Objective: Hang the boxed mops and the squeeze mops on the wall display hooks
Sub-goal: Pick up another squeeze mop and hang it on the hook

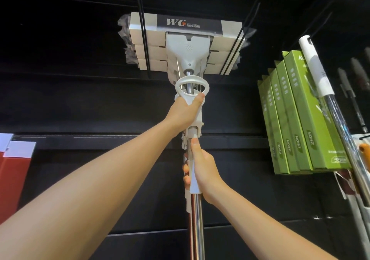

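A white squeeze mop (188, 51) with a grey "WG" label on its sponge head is raised high between two long black wall hooks (143, 39). Several more white mop heads are stacked behind it on the same hooks. My left hand (185, 110) grips the white pull handle just below its ring. Lower down, my right hand (202, 169) is closed around the white sleeve of the chrome pole (196, 225). Several green boxed mops (300, 119) hang on hooks to the right.
The wall is black slatted panel (80, 103). A loose mop pole with a white grip (320, 75) leans across the green boxes at right. Dark handles (352, 91) hang at the far right. A red and white box (14, 171) sits at the left edge.
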The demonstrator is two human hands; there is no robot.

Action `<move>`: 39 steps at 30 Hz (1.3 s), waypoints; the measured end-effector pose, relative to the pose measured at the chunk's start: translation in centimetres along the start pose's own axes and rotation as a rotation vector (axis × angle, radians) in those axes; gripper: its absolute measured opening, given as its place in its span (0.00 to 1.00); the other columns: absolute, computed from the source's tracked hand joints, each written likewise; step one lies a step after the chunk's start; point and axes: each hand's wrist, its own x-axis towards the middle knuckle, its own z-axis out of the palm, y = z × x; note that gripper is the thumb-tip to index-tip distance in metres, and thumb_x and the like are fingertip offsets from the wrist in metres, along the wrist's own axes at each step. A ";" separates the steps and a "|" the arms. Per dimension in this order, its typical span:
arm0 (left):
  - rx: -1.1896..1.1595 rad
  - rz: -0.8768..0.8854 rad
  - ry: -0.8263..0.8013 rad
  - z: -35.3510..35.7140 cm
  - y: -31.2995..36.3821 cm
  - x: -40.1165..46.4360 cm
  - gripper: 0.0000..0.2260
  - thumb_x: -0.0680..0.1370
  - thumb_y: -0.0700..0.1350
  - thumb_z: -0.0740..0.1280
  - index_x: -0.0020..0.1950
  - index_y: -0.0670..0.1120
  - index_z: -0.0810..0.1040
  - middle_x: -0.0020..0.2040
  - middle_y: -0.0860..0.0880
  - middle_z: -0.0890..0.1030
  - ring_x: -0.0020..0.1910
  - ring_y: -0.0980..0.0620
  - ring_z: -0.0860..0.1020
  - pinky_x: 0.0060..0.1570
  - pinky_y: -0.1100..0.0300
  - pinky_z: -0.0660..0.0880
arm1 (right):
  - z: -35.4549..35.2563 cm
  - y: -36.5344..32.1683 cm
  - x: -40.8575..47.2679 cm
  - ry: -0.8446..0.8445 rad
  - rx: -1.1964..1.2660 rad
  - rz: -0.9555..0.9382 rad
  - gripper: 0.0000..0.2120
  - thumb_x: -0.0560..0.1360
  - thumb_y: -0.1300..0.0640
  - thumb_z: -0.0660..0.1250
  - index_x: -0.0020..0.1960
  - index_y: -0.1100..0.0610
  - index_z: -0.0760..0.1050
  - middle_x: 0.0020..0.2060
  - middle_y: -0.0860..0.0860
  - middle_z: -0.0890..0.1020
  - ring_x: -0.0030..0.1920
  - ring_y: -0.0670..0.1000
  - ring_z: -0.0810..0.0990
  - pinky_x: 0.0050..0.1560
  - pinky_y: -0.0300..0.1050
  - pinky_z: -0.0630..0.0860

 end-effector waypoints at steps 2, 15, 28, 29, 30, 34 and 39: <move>0.013 -0.008 -0.009 0.1 -0.1 -0.1 0.24 0.83 0.61 0.62 0.73 0.48 0.69 0.57 0.48 0.80 0.51 0.51 0.81 0.43 0.61 0.77 | -0.2 0.0 0.0 -0.017 -0.034 0.004 0.25 0.80 0.32 0.58 0.58 0.54 0.75 0.32 0.53 0.76 0.27 0.50 0.74 0.31 0.46 0.77; 0.543 -0.046 -0.070 -2.0 0.8 -2.9 0.37 0.80 0.72 0.50 0.77 0.47 0.62 0.58 0.46 0.80 0.50 0.46 0.82 0.50 0.48 0.82 | -0.7 -0.8 -1.6 0.041 -0.387 -0.047 0.22 0.83 0.35 0.55 0.59 0.52 0.74 0.41 0.52 0.81 0.36 0.47 0.82 0.32 0.37 0.80; 1.031 0.023 -0.165 -1.9 -1.2 -12.9 0.22 0.84 0.62 0.54 0.65 0.47 0.71 0.52 0.45 0.80 0.47 0.41 0.82 0.50 0.45 0.81 | -3.8 0.1 -8.8 0.008 -1.247 -0.162 0.20 0.82 0.38 0.58 0.43 0.52 0.76 0.39 0.48 0.78 0.40 0.49 0.78 0.42 0.48 0.79; 1.027 0.019 -0.187 -1.6 -1.3 -14.1 0.22 0.84 0.60 0.56 0.70 0.47 0.68 0.54 0.45 0.79 0.49 0.41 0.82 0.50 0.44 0.81 | -4.2 0.2 -9.7 -0.004 -1.292 -0.142 0.20 0.82 0.38 0.58 0.51 0.52 0.79 0.48 0.49 0.81 0.49 0.52 0.80 0.51 0.51 0.80; 1.008 0.017 -0.219 -1.3 -1.3 -15.6 0.25 0.83 0.59 0.59 0.76 0.47 0.63 0.57 0.45 0.78 0.51 0.41 0.82 0.51 0.44 0.81 | -4.6 0.3 -10.7 -0.018 -1.352 -0.104 0.22 0.82 0.38 0.57 0.62 0.52 0.78 0.59 0.51 0.81 0.61 0.57 0.78 0.60 0.55 0.78; 1.005 -0.023 -0.324 0.7 -2.0 -22.6 0.36 0.83 0.56 0.63 0.82 0.47 0.47 0.65 0.44 0.73 0.50 0.43 0.82 0.49 0.45 0.82 | -6.7 1.4 -15.3 -0.054 -1.499 -0.001 0.28 0.85 0.41 0.52 0.82 0.51 0.59 0.82 0.51 0.60 0.82 0.62 0.53 0.80 0.60 0.56; 1.064 -0.128 -0.478 4.1 -0.6 -31.7 0.30 0.82 0.62 0.58 0.82 0.51 0.58 0.79 0.43 0.61 0.70 0.38 0.71 0.65 0.41 0.73 | -10.6 3.2 -23.7 -0.121 -1.577 0.077 0.32 0.85 0.39 0.50 0.84 0.50 0.49 0.84 0.51 0.52 0.83 0.62 0.49 0.82 0.60 0.51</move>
